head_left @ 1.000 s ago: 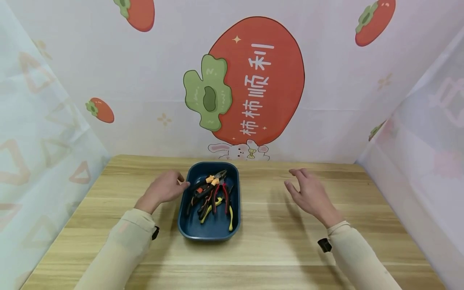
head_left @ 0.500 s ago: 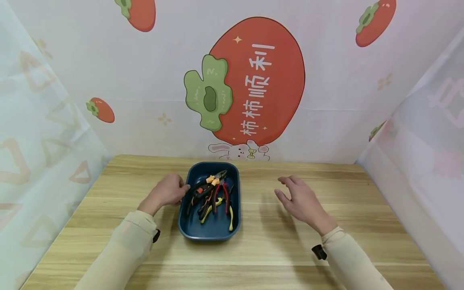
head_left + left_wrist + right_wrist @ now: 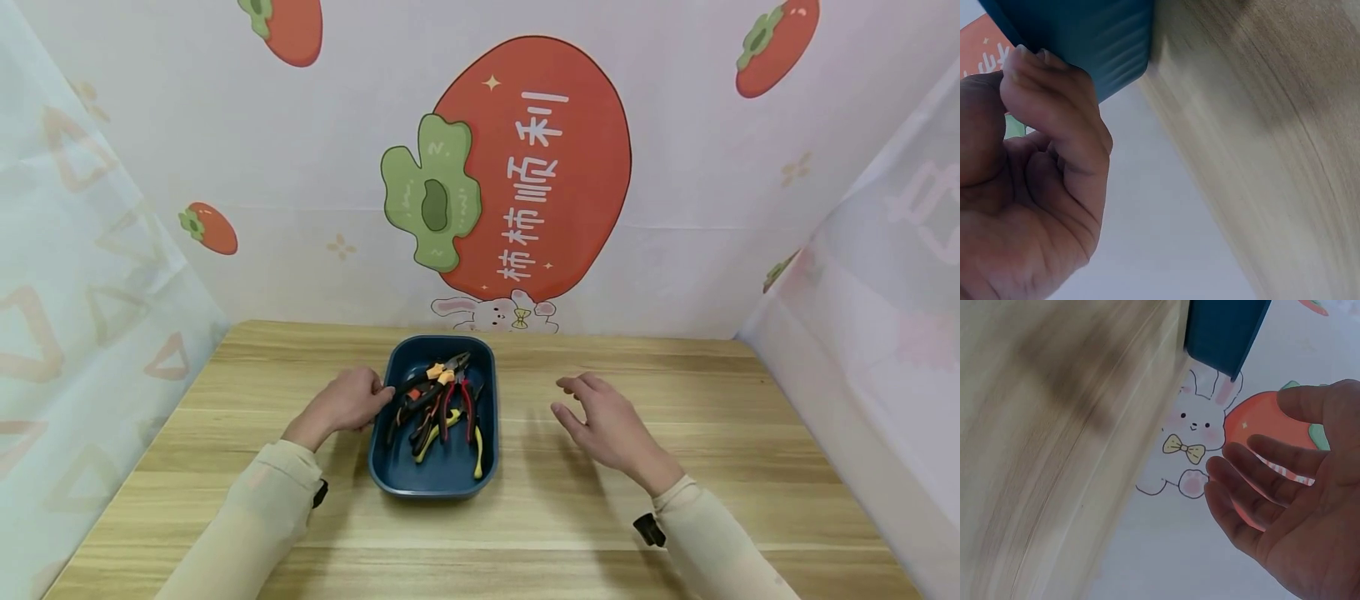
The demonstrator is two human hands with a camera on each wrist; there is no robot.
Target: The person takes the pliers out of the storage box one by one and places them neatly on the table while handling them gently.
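Note:
A dark blue plastic tray point(image 3: 431, 478) sits on the wooden table and bears several pliers. Combination pliers with black-and-orange handles point(image 3: 427, 393) lie uppermost, beside pliers with red handles point(image 3: 469, 410); others with yellow handles point(image 3: 478, 458) are partly covered. My left hand point(image 3: 351, 402) pinches the tray's left rim, thumb on top and fingers curled against the outer side. The left wrist view shows its fingers point(image 3: 1060, 106) against the tray's ribbed wall point(image 3: 1113, 44). My right hand point(image 3: 606, 427) hovers to the tray's right, holding nothing, its fingers point(image 3: 1247, 481) spread and slightly bent.
The wooden table point(image 3: 570, 525) reaches back to a white backdrop point(image 3: 315, 167) printed with persimmons and a rabbit. White cloth point(image 3: 82, 275) bounds the left side, and similar cloth point(image 3: 885, 333) the right.
My left hand has closed from beside the tray onto its left rim. My right hand has moved left and slightly nearer me, toward the tray. Tray and pliers have stayed in place.

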